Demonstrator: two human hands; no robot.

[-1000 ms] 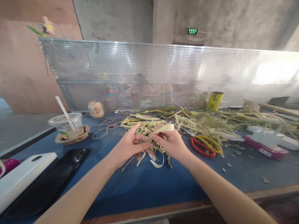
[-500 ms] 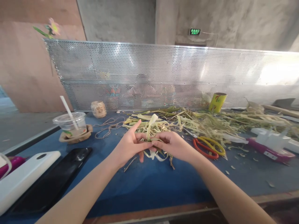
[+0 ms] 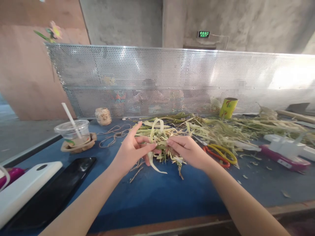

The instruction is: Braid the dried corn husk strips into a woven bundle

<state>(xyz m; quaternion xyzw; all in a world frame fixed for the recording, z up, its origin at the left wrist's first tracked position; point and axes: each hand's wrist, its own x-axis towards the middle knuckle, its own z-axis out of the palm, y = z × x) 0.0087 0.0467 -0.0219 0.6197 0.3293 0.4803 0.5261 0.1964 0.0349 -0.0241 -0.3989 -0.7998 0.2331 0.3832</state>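
A bundle of pale straw strips [image 3: 161, 144] sits between both hands, just above the blue bench [image 3: 157, 196], near its middle. The left hand [image 3: 131, 150] pinches the bundle's left end between thumb and middle fingers, while its index finger sticks straight out toward the screen, clear of the straw. The right hand [image 3: 187, 150] is curled closed around the bundle's right end, its knuckles facing up. One flat strip loops upward out of the bundle between the hands, and a few loose ends hang down and touch the bench.

Behind the hands a wide heap of straw [image 3: 216, 127] spreads across the bench toward the right. Scissors [image 3: 219, 154] with red and yellow handles lie just to the right of the right hand. A yellow can [image 3: 228, 107] stands by the perforated metal screen [image 3: 172, 78] at the back. To the left are a clear plastic cup [image 3: 72, 131] with a straw in it, a tangle of twine [image 3: 113, 132], a small spool [image 3: 102, 116], a black phone [image 3: 54, 193] and a white board [image 3: 24, 186].
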